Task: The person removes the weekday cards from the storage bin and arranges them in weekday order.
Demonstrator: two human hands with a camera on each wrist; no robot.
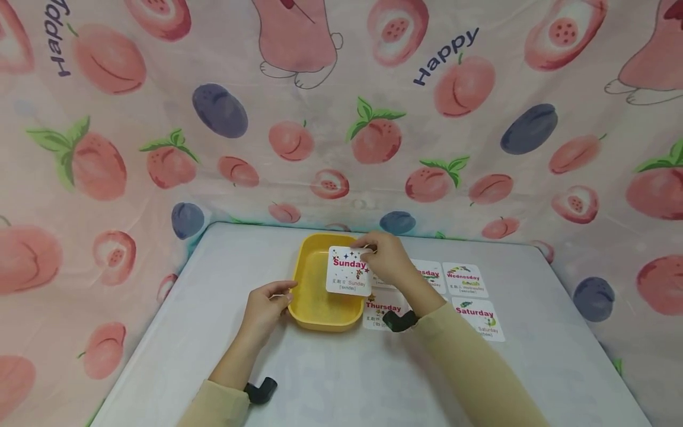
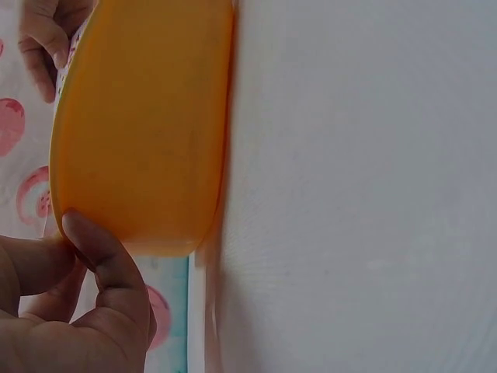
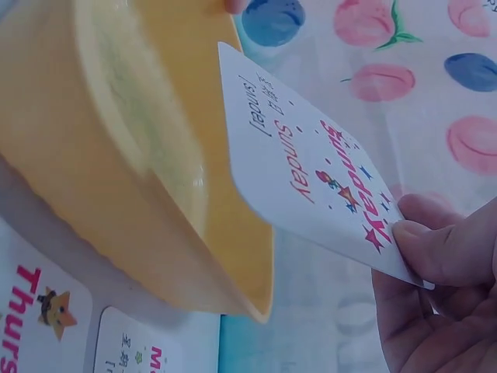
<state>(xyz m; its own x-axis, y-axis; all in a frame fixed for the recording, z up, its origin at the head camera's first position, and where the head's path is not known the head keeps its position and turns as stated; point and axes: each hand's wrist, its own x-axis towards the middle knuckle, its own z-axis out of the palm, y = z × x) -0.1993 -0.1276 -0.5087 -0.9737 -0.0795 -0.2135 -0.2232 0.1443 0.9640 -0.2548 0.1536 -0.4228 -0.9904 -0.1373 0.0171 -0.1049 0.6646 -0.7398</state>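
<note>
In the head view my right hand (image 1: 388, 260) pinches a white "Sunday" card (image 1: 344, 285) by its upper right corner. The card hangs over the right part of a yellow plastic tray (image 1: 311, 279). From the right wrist, the card (image 3: 268, 167) looks tilted above the rim, with the thumb on its printed face and fingers behind. My left hand (image 1: 265, 311) grips the tray's left rim; the left wrist view shows thumb and fingers (image 2: 101, 249) pinching that edge. The tray's inside is partly hidden by the card.
Right of the tray, weekday cards lie in two rows: "Thursday" (image 1: 375, 320), "Wednesday" (image 1: 465, 281), "Saturday" (image 1: 476, 320) and others partly covered by the right hand and forearm. A fruit-printed cloth (image 1: 331, 124) hangs behind the white table (image 1: 331, 379).
</note>
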